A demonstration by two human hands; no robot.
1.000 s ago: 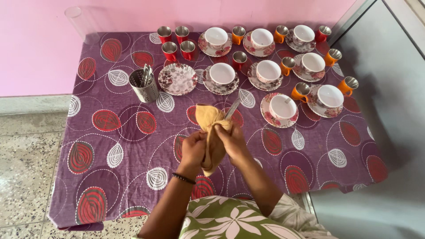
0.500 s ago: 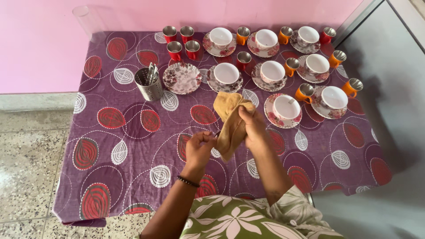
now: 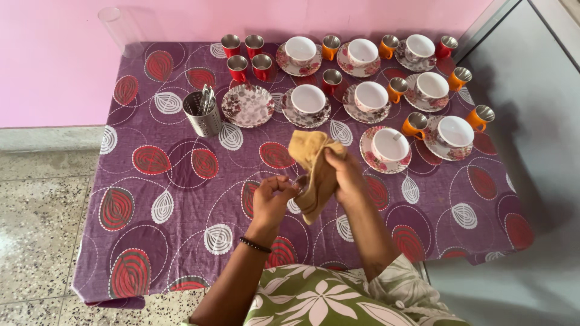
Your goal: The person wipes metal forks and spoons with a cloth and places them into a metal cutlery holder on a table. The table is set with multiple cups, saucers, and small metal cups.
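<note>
My right hand [image 3: 345, 172] is closed on a tan cloth [image 3: 309, 156], which is bunched and hangs over the purple patterned tablecloth [image 3: 181, 199]. My left hand [image 3: 273, 198] is just left of the cloth. Its fingers pinch what looks like the end of a thin metal utensil [image 3: 298, 180], and the rest of it is hidden inside the cloth. Both hands are raised above the middle of the table. The nearest dish is a white cup on a floral saucer [image 3: 386, 148].
Along the back stand several white cups on floral saucers [image 3: 308, 101], several red metal cups [image 3: 237, 65] and orange metal cups [image 3: 414, 124]. An empty floral plate [image 3: 247, 105] and a perforated steel cutlery holder [image 3: 202, 113] are at back left. A grey wall is at right.
The hands have pulled apart: my left hand has slid down and left off the cloth, while my right hand has kept the cloth and raised it. The bright utensil tip above the cloth is gone from sight.
</note>
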